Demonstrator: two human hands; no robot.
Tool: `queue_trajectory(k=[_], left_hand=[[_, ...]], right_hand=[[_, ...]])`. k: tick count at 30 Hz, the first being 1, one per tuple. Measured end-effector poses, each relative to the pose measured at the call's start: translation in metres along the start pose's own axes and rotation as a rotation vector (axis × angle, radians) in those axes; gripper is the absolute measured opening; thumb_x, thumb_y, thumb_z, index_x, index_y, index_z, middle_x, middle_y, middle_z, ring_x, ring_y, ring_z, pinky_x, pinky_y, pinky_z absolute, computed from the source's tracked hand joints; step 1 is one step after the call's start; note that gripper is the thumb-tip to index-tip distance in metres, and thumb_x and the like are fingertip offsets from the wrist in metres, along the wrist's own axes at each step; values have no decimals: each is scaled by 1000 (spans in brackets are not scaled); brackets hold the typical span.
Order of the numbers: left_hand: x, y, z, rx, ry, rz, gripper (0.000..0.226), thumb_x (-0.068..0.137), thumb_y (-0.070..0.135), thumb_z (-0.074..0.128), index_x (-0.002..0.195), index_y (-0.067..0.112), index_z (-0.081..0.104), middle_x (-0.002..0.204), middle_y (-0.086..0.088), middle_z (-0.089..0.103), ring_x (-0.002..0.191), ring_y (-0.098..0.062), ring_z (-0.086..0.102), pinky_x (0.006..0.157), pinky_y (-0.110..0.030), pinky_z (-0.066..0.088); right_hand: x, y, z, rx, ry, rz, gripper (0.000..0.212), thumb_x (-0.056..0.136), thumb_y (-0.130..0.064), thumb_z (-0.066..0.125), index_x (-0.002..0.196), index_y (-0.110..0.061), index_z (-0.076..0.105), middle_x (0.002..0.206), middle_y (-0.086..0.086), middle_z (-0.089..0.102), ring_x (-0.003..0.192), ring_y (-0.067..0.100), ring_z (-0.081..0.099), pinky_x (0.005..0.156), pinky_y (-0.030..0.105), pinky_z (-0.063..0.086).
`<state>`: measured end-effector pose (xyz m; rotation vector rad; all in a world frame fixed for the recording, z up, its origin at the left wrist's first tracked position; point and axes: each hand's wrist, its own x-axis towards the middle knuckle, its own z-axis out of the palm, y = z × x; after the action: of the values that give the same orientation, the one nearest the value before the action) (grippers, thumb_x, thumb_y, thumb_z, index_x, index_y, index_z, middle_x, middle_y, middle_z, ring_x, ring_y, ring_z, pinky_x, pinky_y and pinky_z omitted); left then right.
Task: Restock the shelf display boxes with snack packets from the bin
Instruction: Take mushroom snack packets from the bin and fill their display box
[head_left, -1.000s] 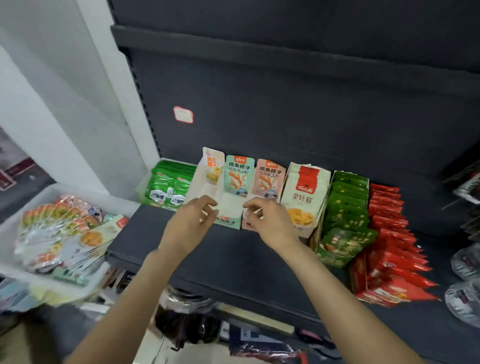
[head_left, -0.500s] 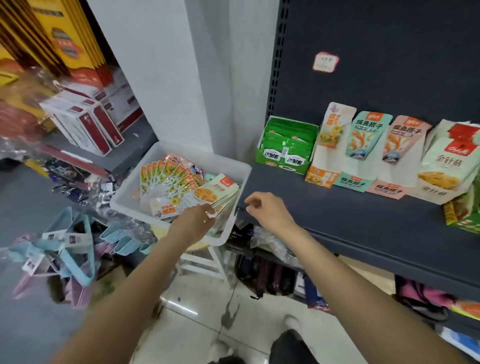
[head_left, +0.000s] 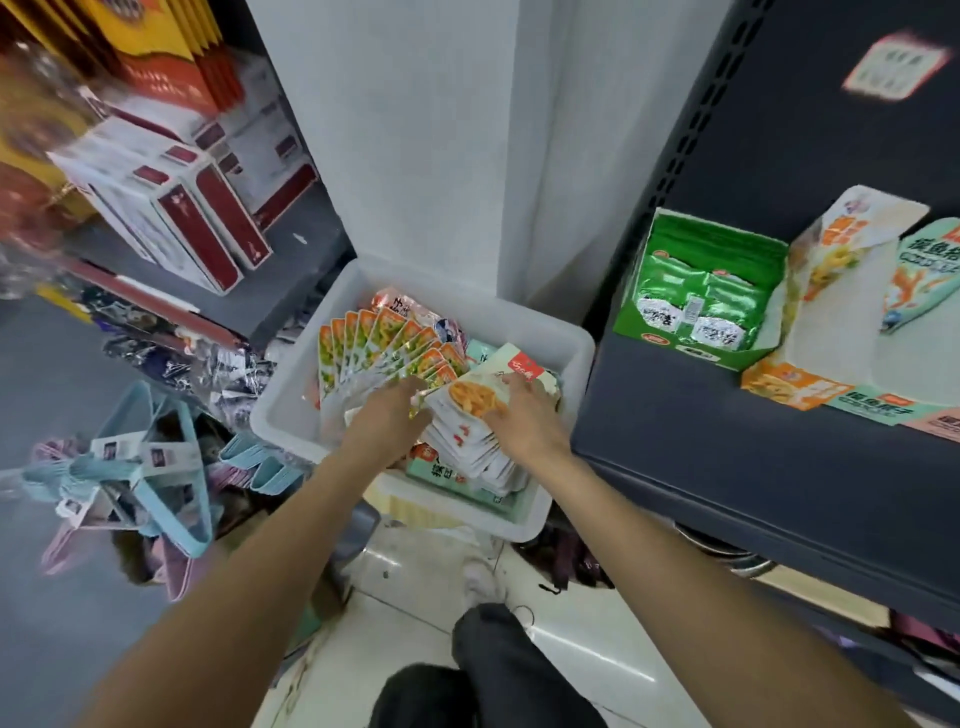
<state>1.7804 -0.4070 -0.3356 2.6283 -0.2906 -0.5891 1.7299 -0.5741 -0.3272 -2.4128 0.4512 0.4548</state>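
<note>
white packet stack: a sloping pile of white snack packets (head_left: 480, 415) with a yellow-orange picture and a red corner tag, lying in the bin between the two hands, under the fingertips of both.
left hand: left hand (head_left: 387, 415) rests on the pile's left edge, fingers bent down onto the packets; whether they have closed round any cannot be told, the tips are hidden.
right hand: right hand (head_left: 524, 415) lies on the pile's right side, fingers spread flat and pressing, not curled round anything that shows.
orange-green fan: a fanned row of orange-and-green packets (head_left: 379, 348) just beyond the left fingers.
bin: white plastic bin (head_left: 571, 358), standing beside the shelf's left end.
step: picking stock from the bin; nothing lifted yet, by the look of it.
next move: likely needs both hands to square the loose pile and pinch a bundle so it does not slide apart.
display boxes: the green display box (head_left: 696, 306) looks full; the orange-fronted display box (head_left: 810, 358) to the right of the right fingers looks nearly empty inside.
shelf: dark shelf (head_left: 727, 457) carrying the boxes.
</note>
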Motion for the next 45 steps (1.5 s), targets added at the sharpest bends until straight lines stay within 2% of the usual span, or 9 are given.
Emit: queue_trajectory(k=[5,12,17,22,27,31,38,43,45], left_hand=[[29,-7,6,16,-65,76,50,94,25,54,141,15,41,143,-12,43,122,-30,48,99,-36,39],[37,-29,11,1,-89,247,50,82,17,68,130,12,54,136,-7,46,123,-30,41,101,-37,35],[45,-49,9,61,-150,354,63,75,44,64,130,14,55,136,-7,45,127,-33,37,104,-41,28],[53,-57,7,188,-255,420,76,80,49,66,144,26,33,146,-1,25,133,-27,18,111,-36,17],[62,-54,4,234,-394,422,88,77,55,67,148,33,20,147,1,13,136,-28,8,116,-48,14],[66,-50,4,98,-401,375,89,70,43,78,144,31,30,142,-1,21,133,-27,13,113,-45,15],[68,-30,5,-252,-360,159,59,73,20,78,126,20,52,133,-9,32,130,-27,21,108,-37,22],[71,-26,10,-539,-251,116,27,73,17,79,92,19,59,100,0,55,107,-23,51,92,-37,46],[75,-19,9,-593,-278,126,31,77,9,75,100,13,56,92,-3,62,96,-25,61,85,-37,52]], right_hand=[[19,3,18,-120,15,75,79,91,-43,54,151,-17,9,158,7,2,145,29,5,116,48,16],[22,7,37,-181,-47,116,82,88,-60,47,151,-21,12,160,2,-1,146,22,-3,118,42,6],[14,4,50,-183,-15,124,83,86,-65,47,151,-25,12,160,-2,-1,146,19,-4,118,42,5],[5,-3,62,-181,21,133,84,85,-65,47,151,-28,10,159,-6,-4,146,15,-7,118,42,3],[-2,-5,64,-184,27,124,80,88,-59,48,151,-28,10,159,-7,-4,146,14,-8,118,38,2],[-2,-5,59,-87,58,132,68,92,-43,53,149,-26,20,159,-6,8,145,15,2,119,33,7],[-3,-7,64,-53,103,149,68,90,-38,58,148,-25,24,158,-6,11,145,15,4,117,32,10],[-5,-5,68,-69,100,96,69,88,-39,60,147,-26,27,158,-7,12,146,15,4,118,41,12],[-4,-4,67,-110,57,66,69,88,-40,60,147,-26,27,158,-8,11,146,13,2,118,44,11]])
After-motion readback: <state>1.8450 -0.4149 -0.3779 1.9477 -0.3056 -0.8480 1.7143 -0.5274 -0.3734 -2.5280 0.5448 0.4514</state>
